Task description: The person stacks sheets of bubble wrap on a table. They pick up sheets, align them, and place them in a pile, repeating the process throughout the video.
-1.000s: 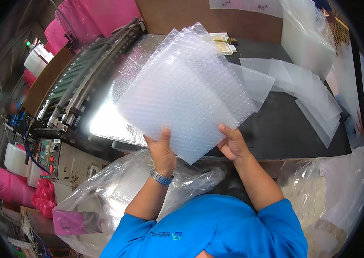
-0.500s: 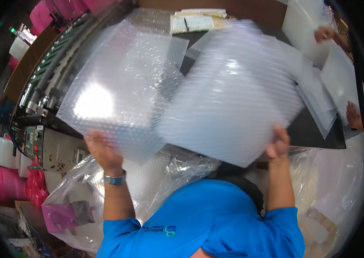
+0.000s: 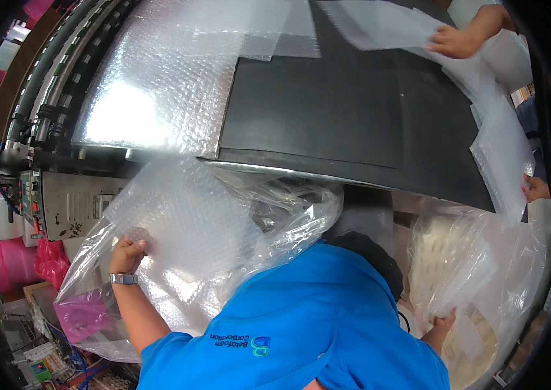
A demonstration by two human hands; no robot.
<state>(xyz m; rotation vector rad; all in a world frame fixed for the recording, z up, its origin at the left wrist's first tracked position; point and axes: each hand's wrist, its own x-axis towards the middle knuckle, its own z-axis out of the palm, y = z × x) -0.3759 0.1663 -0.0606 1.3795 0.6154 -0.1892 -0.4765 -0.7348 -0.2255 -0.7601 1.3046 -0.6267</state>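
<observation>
Low at the left, my left hand (image 3: 129,253) is closed on the edge of a translucent bubble wrap sheet (image 3: 188,211), thumb on top. That sheet hangs in front of the table edge, over a large clear plastic bag (image 3: 301,221). At the lower right my right hand (image 3: 443,323) is partly hidden by my sleeve. Its fingers are curled at a thin, see-through bubble wrap sheet (image 3: 467,279), held low against a second clear plastic bag (image 3: 523,260).
A black tabletop (image 3: 327,110) lies ahead, with shiny bubble wrap (image 3: 165,97) on its left beside a roller machine (image 3: 48,104). At the right, another person's hands (image 3: 461,42) handle bubble wrap sheets (image 3: 500,143). A pink roll (image 3: 2,266) stands at far left.
Both hands have come down and apart from over the table, each taking its sheet to its own side. The black tabletop now shows. The other person's hand reaches farther in over the sheets.
</observation>
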